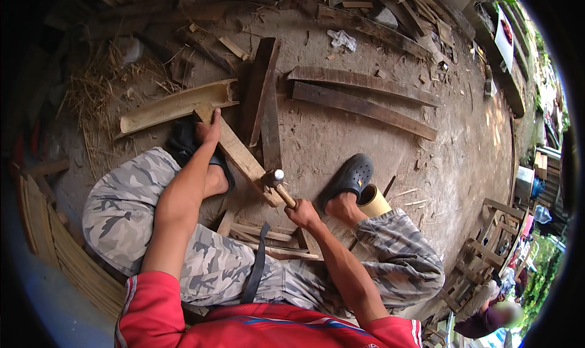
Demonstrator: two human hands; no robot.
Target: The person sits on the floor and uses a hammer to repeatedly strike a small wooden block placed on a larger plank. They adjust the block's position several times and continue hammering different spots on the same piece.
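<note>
My left hand (209, 130) is closed round the far end of a pale squared wooden beam (239, 152), which slants from upper left down toward my right hand. My right hand (302, 214) grips the handle of a hammer (274, 178). The hammer's metal head is over the beam's near end; whether the two touch I cannot tell. Just beyond my left hand lies a split bamboo half (173, 108), hollow side up. A bamboo tube (374, 203) stands beside my right shoe (350, 178).
Dark planks (259, 95) lie past the beam, and two more long boards (365, 111) lie to their right. Wood scraps (420, 19) pile up at the far side. Straw (100, 98) covers the ground at left. A wooden frame (487, 238) and another person (487, 317) are at right.
</note>
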